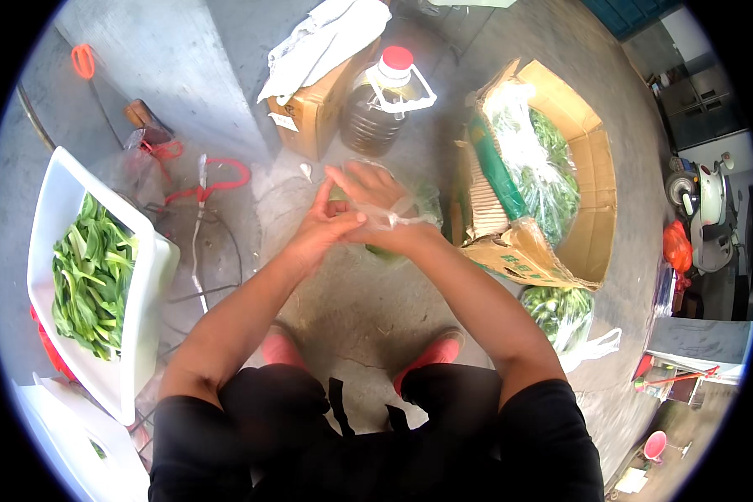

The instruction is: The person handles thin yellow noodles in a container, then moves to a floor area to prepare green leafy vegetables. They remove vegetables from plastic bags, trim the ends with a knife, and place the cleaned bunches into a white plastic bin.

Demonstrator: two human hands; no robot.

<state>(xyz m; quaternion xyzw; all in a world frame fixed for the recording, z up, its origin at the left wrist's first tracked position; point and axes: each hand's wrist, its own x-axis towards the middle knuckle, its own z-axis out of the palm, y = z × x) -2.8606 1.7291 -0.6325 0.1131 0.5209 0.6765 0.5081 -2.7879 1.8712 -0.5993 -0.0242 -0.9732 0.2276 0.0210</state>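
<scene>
My left hand (319,233) meets my right hand (376,196) in front of me, low over the floor. Its thumb reaches across to the heel of the right hand. A thin clear plastic band (408,219) with a small knot or bunched part crosses the right wrist. The right fingers are spread and slightly blurred, with nothing visible in them. Whether the left fingers pinch the plastic is hidden. Behind and below the right hand lies a clear plastic bag (429,199) with something green inside, mostly covered by the hand.
At left, a white plastic tub (145,251) holds leafy greens (94,282). An oil jug (373,125) with a red cap stands ahead beside a cardboard box (310,119) under a white cloth (329,41). An open carton (593,207) of bagged greens and another bag (558,314) are at right.
</scene>
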